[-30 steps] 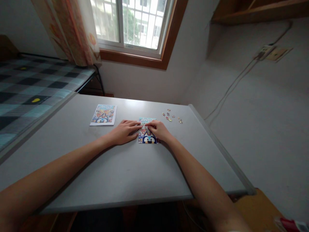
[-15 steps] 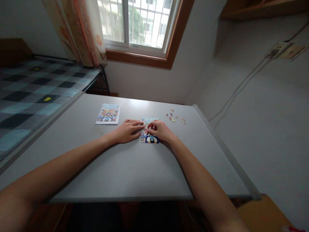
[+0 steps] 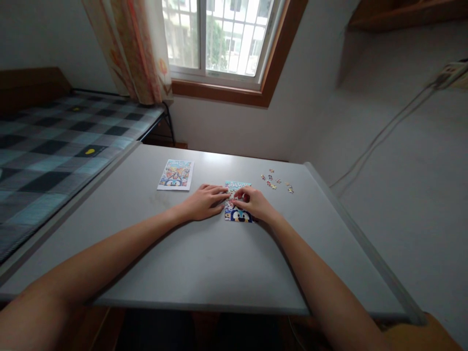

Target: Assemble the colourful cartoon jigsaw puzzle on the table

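Note:
A partly covered jigsaw puzzle (image 3: 241, 216) lies flat on the grey-white table, showing a blue cartoon dog's face along its lower edge. My left hand (image 3: 207, 202) rests palm down at its left side, fingers stretched out and their tips touching the puzzle's left edge. Over the puzzle's middle and right side is my right hand (image 3: 258, 204), its thumb and fingers bent together in a pinch low on the surface. Whatever sits between those fingertips is too small to make out. Several loose puzzle pieces (image 3: 272, 186) are scattered beyond my right hand.
A printed picture sheet (image 3: 177, 175) with the same design lies to the left on the table (image 3: 197, 273). Beyond the table's left edge stands a bed with a checked cover (image 3: 109, 130). A window (image 3: 226, 44) is behind, and a cable (image 3: 380, 139) hangs along the right wall.
The whole view has shifted, so everything appears a little further right and lower. Against the puzzle, both hands stay in nearly the same place and pose.

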Demonstrator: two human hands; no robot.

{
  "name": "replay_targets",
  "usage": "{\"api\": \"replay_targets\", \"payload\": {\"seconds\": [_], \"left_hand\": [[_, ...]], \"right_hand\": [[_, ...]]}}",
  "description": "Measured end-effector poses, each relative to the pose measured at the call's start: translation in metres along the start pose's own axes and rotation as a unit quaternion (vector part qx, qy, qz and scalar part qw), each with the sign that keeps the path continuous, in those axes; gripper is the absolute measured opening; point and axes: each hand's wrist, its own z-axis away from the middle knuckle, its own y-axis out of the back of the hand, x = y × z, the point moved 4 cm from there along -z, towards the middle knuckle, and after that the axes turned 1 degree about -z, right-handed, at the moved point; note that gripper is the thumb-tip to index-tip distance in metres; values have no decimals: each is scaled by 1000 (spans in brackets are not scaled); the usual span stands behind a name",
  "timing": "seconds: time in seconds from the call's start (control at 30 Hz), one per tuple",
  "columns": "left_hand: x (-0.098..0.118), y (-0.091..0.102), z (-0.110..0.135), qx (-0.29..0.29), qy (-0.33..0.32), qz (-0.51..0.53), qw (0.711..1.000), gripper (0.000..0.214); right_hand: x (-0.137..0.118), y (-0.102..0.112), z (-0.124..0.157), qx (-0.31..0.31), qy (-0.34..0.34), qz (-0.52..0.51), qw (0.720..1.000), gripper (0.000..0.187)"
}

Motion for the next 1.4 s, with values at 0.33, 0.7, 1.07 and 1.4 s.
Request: {"api": "replay_targets", "payload": {"seconds": [0.33, 0.7, 1.07, 1.4], "left_hand": [[1, -3, 0, 1, 3, -9, 1000, 41], [3, -1, 3, -4, 5, -19, 1000, 41], [2, -2, 4, 5, 0, -20, 1000, 41], [0, -1, 1, 13, -8, -19, 1000, 38]], "right_hand": [[3, -1, 0, -3, -11, -18, 1000, 5], [10, 8, 4, 52, 8, -30, 998, 21], [2, 3, 9, -19, 104, 80, 991, 38], [8, 0, 7, -23, 114, 82, 990, 39]]}}
